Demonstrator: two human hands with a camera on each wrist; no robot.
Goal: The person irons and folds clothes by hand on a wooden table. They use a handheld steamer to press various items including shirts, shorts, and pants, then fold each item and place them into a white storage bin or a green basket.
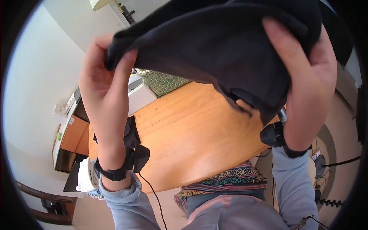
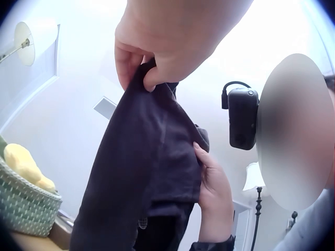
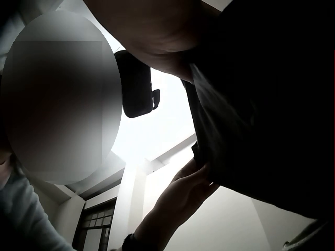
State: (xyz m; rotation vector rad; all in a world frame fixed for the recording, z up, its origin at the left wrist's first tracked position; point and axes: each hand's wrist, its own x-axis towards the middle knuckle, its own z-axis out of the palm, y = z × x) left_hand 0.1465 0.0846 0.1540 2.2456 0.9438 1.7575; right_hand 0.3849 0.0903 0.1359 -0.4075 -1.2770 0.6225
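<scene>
A dark garment (image 1: 214,50) of soft cloth is held up high across the head view, above the table. My left hand (image 1: 103,84) pinches its left edge between thumb and fingers. At the other side, my right hand (image 1: 312,73) grips the cloth with the thumb (image 1: 281,38) lying on the near face; its fingers are hidden behind. In the left wrist view the garment (image 2: 131,151) hangs in a long drape from the left hand (image 2: 167,42), and the right hand (image 2: 212,183) holds it lower down.
Below is a wooden table (image 1: 180,142). On it are another dark cloth (image 1: 132,130) at the left, a white box (image 1: 142,96) and a green woven basket (image 1: 165,82) at the back. A patterned cloth (image 1: 230,178) lies at the near edge. A black cable (image 1: 153,191) runs from the left wrist.
</scene>
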